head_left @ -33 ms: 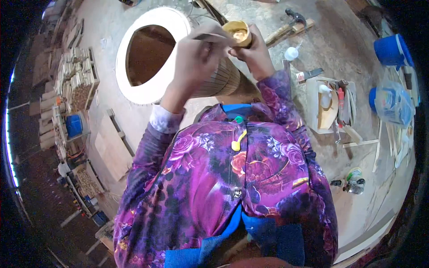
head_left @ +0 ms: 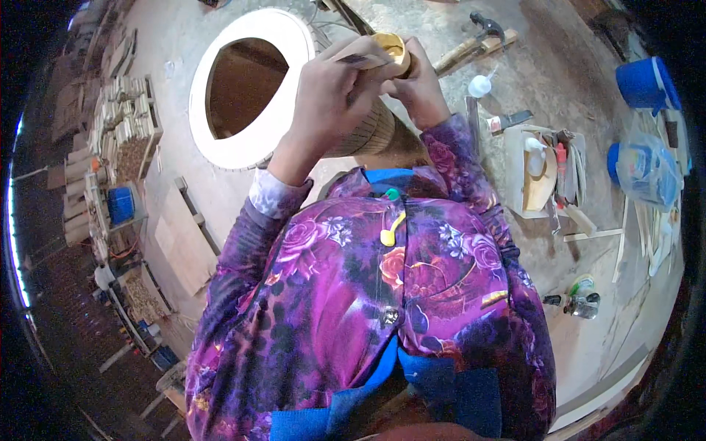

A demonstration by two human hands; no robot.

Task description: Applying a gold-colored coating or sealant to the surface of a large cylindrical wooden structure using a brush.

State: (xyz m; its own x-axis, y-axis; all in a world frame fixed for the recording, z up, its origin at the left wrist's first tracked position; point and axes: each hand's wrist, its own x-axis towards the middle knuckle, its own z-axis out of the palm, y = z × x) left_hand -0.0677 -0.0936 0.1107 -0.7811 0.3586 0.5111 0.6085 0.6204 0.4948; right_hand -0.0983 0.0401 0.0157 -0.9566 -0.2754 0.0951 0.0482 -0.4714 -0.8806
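Note:
Up past my chest, my right hand [head_left: 421,87] is closed round a small yellow cup [head_left: 398,48] with tan paste inside. My left hand [head_left: 327,99] is closed at the cup's left side, its fingers overlapping the rim. A thin dark flat strip [head_left: 362,62] shows between those fingers; its exact kind is unclear. Behind my left hand lies a large tapered body of wooden slats [head_left: 373,131], its near end hidden partly by my hand and wrist. A broad white ring [head_left: 213,143] faces up at its left end, round a brown hollow.
A hammer [head_left: 487,28] and wood pieces lie at the far right. Nearer are a white glue bottle [head_left: 479,86], a box of tools [head_left: 517,176], and a blue bucket [head_left: 643,82]. Stacked wood strips [head_left: 125,117] and a flat board [head_left: 184,239] are on the left.
My left hand has shifted slightly and is less blurred, and the dark strip in its fingers now shows. The yellow cup has moved a little farther away in my right hand.

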